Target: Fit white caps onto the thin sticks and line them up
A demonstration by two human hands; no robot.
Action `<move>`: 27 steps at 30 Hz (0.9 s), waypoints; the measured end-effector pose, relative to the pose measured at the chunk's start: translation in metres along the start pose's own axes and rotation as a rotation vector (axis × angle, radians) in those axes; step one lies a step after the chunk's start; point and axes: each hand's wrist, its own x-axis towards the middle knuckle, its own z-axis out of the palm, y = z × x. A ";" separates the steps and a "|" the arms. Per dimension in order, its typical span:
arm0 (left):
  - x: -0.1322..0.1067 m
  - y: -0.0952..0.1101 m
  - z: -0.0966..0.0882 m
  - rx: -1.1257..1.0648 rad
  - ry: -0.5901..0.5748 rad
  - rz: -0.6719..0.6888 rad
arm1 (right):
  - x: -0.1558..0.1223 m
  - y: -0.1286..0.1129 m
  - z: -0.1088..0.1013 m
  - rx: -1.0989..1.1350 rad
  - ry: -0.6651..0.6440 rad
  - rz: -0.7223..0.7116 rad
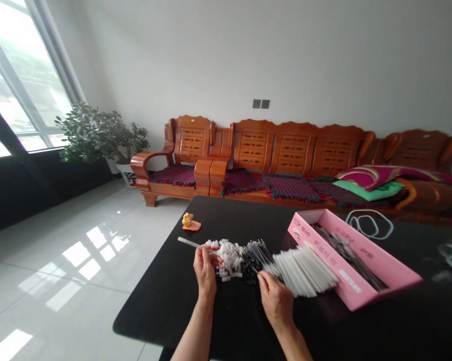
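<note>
My left hand [205,265] pinches a thin white tube [188,242], which sticks out to the left above the table. Just right of its fingers lies a heap of small white plastic pieces [231,255]. My right hand [274,296] is closed in a pinch at the near edge of a pile of thin black rods with dark ends [258,253]; what its fingertips grip is too small to make out. Beside that hand, a spread bundle of white tubes [304,271] lies on the black table [226,321].
A pink box [361,281] holding long dark strips stands right of the tubes. Behind it lies a loop of white cord [372,225]. A small orange-yellow figurine [188,220] sits near the table's left edge. Wooden sofas [254,150] line the wall beyond; a potted plant [101,133] stands at left.
</note>
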 end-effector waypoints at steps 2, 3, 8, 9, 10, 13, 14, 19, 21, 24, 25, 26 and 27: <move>-0.001 0.002 0.001 0.054 -0.004 0.020 | -0.003 0.010 -0.007 -0.113 0.021 0.083; -0.002 0.003 0.002 0.086 -0.027 0.019 | -0.003 0.014 -0.010 -0.170 0.021 0.125; -0.006 0.002 0.003 0.181 -0.203 -0.023 | 0.003 0.021 -0.012 -0.348 0.000 0.242; -0.006 0.001 0.003 0.184 -0.226 -0.036 | 0.005 0.021 -0.011 -0.361 -0.001 0.244; -0.007 0.000 0.002 0.184 -0.246 -0.053 | 0.007 0.021 -0.010 -0.367 0.001 0.244; -0.007 -0.004 0.002 0.173 -0.278 -0.105 | 0.011 0.018 -0.007 -0.320 0.029 0.226; -0.007 -0.005 0.002 0.169 -0.285 -0.117 | 0.012 0.015 -0.006 -0.275 0.045 0.213; -0.008 -0.006 0.003 0.138 -0.326 -0.146 | 0.016 -0.018 0.003 0.050 0.062 0.094; -0.009 -0.005 0.004 0.120 -0.352 -0.166 | 0.018 -0.034 0.007 0.156 0.021 0.074; -0.012 -0.003 0.004 0.079 -0.427 -0.206 | 0.023 -0.052 0.011 0.284 -0.072 0.095; -0.012 -0.003 0.004 0.068 -0.458 -0.215 | 0.024 -0.056 0.012 0.316 -0.095 0.111; -0.013 -0.003 0.004 0.060 -0.479 -0.220 | 0.025 -0.058 0.012 0.346 -0.114 0.131; -0.013 -0.003 0.004 0.053 -0.486 -0.223 | 0.026 -0.059 0.011 0.380 -0.129 0.151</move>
